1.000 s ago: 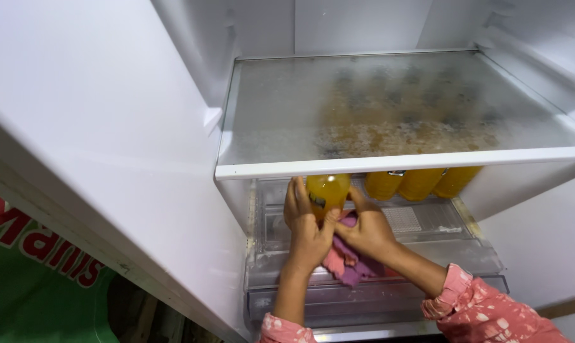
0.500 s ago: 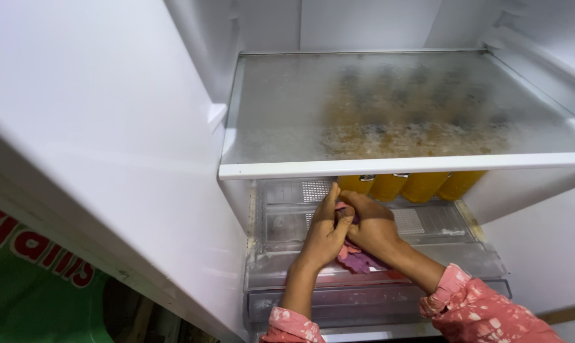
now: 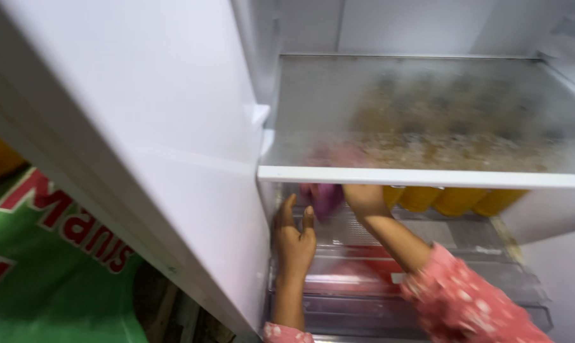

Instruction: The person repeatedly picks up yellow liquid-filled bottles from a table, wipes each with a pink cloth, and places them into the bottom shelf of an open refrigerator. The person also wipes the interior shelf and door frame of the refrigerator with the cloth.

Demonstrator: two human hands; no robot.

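Head view: left hand flat, fingers spread, resting on clear drawer lid inside fridge, likely for support. Right hand reaching under frosted glass shelf, fingers hidden, grip impossible to tell. Purple cloth just beside it. Yellow bottles lined behind, below shelf.

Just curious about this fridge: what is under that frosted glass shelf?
Under the glass shelf stand yellow bottles, a purple cloth and the right hand. The shelf's white edge hides the bottles' tops and the fingers.
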